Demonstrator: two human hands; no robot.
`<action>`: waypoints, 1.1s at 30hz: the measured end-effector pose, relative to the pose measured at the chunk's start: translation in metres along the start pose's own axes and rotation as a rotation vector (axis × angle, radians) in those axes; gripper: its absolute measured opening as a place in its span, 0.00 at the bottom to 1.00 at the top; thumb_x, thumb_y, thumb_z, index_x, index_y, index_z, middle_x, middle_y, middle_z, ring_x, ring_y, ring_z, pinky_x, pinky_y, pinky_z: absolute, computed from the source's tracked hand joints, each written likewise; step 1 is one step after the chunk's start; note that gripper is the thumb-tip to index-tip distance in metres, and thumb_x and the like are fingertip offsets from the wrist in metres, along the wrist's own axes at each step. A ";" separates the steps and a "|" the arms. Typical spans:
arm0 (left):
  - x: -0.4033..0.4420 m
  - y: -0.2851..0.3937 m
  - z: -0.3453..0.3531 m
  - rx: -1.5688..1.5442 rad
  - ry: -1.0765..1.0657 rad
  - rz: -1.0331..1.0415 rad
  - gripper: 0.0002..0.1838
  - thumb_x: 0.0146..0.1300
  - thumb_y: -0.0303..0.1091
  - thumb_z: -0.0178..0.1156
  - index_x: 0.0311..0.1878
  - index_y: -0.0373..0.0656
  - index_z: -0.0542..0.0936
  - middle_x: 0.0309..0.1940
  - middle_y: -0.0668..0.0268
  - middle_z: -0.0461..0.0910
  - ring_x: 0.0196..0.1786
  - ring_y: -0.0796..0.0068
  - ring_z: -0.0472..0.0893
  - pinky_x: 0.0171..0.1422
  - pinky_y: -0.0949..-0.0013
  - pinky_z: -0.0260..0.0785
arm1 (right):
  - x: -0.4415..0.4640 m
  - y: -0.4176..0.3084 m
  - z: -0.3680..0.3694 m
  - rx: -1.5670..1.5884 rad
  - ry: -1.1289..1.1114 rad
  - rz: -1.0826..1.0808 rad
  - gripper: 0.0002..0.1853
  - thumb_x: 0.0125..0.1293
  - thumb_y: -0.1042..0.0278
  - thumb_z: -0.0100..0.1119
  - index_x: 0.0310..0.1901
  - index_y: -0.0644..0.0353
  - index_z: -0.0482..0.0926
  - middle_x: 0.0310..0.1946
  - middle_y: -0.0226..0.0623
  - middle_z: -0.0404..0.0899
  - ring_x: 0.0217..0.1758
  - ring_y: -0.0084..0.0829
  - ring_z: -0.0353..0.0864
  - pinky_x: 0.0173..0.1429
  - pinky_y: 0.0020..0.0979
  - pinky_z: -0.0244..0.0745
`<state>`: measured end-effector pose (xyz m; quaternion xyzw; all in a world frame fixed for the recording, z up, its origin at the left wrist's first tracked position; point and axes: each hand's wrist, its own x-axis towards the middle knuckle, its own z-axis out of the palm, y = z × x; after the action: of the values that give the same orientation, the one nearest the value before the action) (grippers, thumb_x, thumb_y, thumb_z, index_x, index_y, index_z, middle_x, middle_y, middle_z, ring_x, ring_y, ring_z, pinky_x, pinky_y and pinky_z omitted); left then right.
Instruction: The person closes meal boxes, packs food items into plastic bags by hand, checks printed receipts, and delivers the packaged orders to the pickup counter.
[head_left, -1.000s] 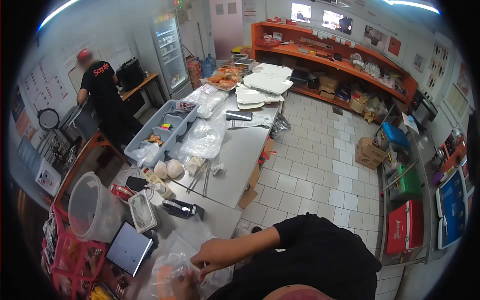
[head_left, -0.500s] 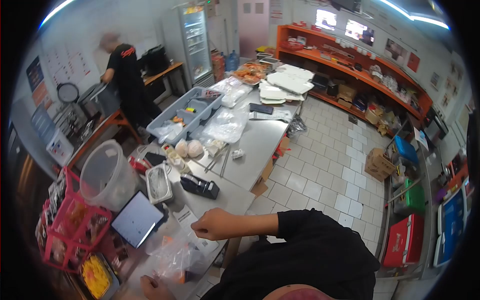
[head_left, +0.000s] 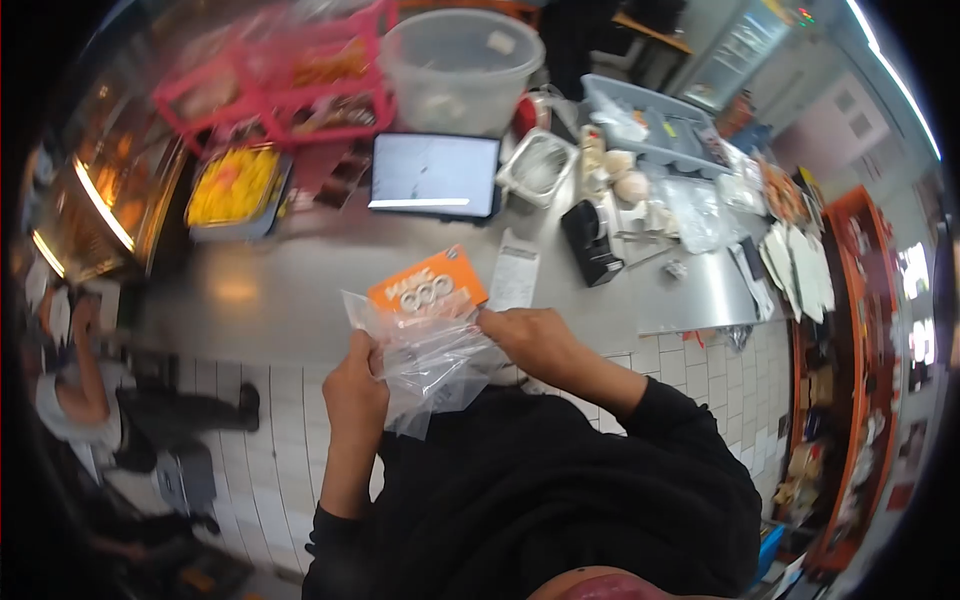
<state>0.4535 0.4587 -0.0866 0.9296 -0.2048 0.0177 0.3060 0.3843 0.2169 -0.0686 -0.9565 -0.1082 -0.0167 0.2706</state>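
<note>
A clear plastic bag (head_left: 432, 368) hangs at the near edge of the steel table, between my two hands. My left hand (head_left: 355, 385) is closed on the bag's left side. Its right side is pinched by my right hand (head_left: 530, 345), whose fingertips are partly hidden. At the bag's far end is an orange box (head_left: 425, 278) with white lettering; its near part shows through the plastic. I cannot tell how much of the box is inside. A printed paper slip (head_left: 515, 272) lies just beyond my right hand.
Behind the box stands a tablet (head_left: 435, 172), beside a metal container (head_left: 540, 165) and a black tape dispenser (head_left: 592, 243). A tray of yellow food (head_left: 235, 185), pink rack (head_left: 330, 125) and clear tub (head_left: 455, 75) line the far side. Another person (head_left: 85, 390) is at the left.
The view has swung left and down toward the table. My right hand, a loose fist before, now grips the bag. My left hand holds it too, and the orange box shows more clearly.
</note>
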 end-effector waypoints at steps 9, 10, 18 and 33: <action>-0.022 -0.086 -0.038 -0.291 0.489 -0.573 0.10 0.59 0.25 0.63 0.42 0.34 0.73 0.38 0.58 0.77 0.45 0.68 0.79 0.50 0.70 0.72 | 0.034 0.023 0.022 -0.115 0.148 -0.001 0.13 0.58 0.76 0.56 0.46 0.59 0.74 0.25 0.43 0.80 0.25 0.40 0.81 0.29 0.37 0.75; -0.022 -0.082 -0.038 -0.106 0.564 -0.521 0.14 0.58 0.27 0.65 0.45 0.36 0.73 0.41 0.58 0.77 0.45 0.66 0.79 0.50 0.68 0.72 | 0.040 0.021 0.023 -0.107 0.141 0.008 0.13 0.58 0.76 0.56 0.46 0.59 0.74 0.25 0.43 0.80 0.25 0.40 0.81 0.29 0.37 0.75; -0.013 -0.093 -0.032 -0.013 0.446 -0.496 0.23 0.52 0.21 0.63 0.53 0.41 0.71 0.48 0.61 0.72 0.46 0.58 0.77 0.47 0.65 0.70 | 0.140 0.023 0.017 0.055 -0.290 0.031 0.19 0.60 0.62 0.63 0.50 0.58 0.71 0.37 0.38 0.83 0.35 0.36 0.84 0.41 0.38 0.76; -0.020 -0.081 -0.048 -0.883 -0.091 -0.539 0.14 0.66 0.41 0.60 0.37 0.37 0.76 0.30 0.64 0.79 0.27 0.77 0.77 0.20 0.76 0.66 | 0.148 0.102 0.079 -0.019 -0.128 -0.055 0.63 0.35 0.62 0.76 0.75 0.40 0.47 0.66 0.46 0.59 0.69 0.51 0.59 0.71 0.56 0.54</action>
<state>0.4710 0.5530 -0.0962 0.7315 0.0409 -0.1902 0.6535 0.5482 0.2027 -0.1747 -0.9547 -0.1515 0.0358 0.2536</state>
